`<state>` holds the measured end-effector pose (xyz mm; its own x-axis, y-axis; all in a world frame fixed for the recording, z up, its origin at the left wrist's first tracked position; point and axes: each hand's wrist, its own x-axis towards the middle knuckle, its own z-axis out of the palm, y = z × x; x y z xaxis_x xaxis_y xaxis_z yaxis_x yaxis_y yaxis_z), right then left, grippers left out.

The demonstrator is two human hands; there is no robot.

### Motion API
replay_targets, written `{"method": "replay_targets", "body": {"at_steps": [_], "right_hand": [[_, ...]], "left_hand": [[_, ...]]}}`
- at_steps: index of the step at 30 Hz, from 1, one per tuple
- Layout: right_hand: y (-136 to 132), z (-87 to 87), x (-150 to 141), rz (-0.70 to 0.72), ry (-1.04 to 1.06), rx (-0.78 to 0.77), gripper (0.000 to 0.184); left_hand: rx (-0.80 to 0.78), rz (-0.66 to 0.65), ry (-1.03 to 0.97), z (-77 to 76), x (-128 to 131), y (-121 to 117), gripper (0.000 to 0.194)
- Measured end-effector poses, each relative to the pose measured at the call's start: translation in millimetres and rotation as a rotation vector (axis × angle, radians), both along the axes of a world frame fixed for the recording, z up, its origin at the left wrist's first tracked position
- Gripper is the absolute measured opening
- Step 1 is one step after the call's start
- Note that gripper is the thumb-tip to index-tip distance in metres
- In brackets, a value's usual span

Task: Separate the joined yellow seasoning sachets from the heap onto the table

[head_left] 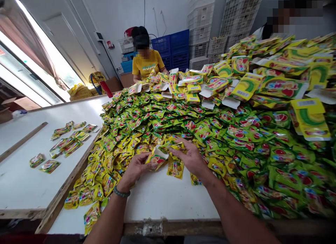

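Observation:
My left hand (pixel 135 168) grips a small yellow-green carton (pixel 156 157) with its white flap open, held just above the white table (pixel 160 198). My right hand (pixel 189 156) is curled around a few yellow sachets (pixel 175 147) at the carton's open end. One loose sachet (pixel 175 169) lies on the table just below my hands. A huge heap of yellow-green sachets (pixel 183 128) covers the table beyond and to the right of both hands.
Open and folded cartons (pixel 265 79) are piled at the back right. A person in a yellow shirt (pixel 145 64) works at the far end. A second white table (pixel 23 174) on the left holds several stray sachets. Grey and blue crates (pixel 199 30) stand against the wall.

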<state>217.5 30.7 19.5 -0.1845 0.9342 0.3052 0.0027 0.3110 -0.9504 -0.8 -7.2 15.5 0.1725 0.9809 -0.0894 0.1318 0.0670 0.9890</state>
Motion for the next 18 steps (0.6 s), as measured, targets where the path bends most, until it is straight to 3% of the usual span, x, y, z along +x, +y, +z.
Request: {"method": "replay_targets", "body": {"at_steps": [3,5,10,18], "right_hand": [[3,-0.9,-2,-0.045,-0.320,0.118,0.017],[4,-0.5,-3,-0.028,-0.421,0.119,0.015],[4,4.4,-1,-0.049,-0.534,-0.018,0.019],[4,1.4,-1,-0.048,-0.588,-0.039,0.023]], "left_hand": [[0.012,0.047,0.052,1.9,2,-2,0.030],[0.016,0.060,0.086,3.3,2,-3,0.026],[-0.052,0.049,0.031,1.6,3,-4,0.034],[-0.100,0.022,-0.067,-10.0,7,-1,0.037]]}}
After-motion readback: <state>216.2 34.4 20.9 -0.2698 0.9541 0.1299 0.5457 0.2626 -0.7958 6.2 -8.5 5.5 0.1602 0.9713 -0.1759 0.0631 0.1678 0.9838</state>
